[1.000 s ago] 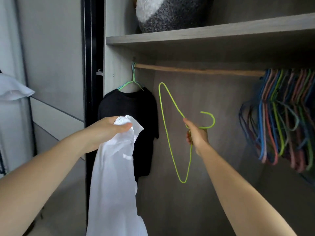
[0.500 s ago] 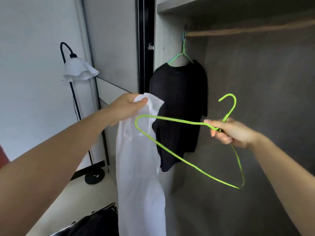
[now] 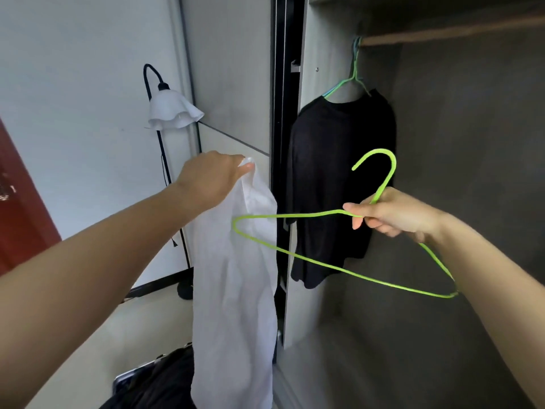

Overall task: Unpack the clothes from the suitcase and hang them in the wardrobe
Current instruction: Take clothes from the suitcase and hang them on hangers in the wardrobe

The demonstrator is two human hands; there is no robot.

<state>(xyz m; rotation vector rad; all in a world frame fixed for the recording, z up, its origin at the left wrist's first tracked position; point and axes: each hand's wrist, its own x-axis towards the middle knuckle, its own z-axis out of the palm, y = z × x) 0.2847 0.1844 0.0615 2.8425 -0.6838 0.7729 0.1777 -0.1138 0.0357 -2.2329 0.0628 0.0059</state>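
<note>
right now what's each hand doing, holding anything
Left hand: fingers grip the top of the white shirt, which hangs down.
Right hand: fingers pinch the green wire hanger at the base of its hook.

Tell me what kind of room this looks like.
Probably a bedroom: a wardrobe with a black shirt hung on its rail, and a floor lamp beside it.
</note>
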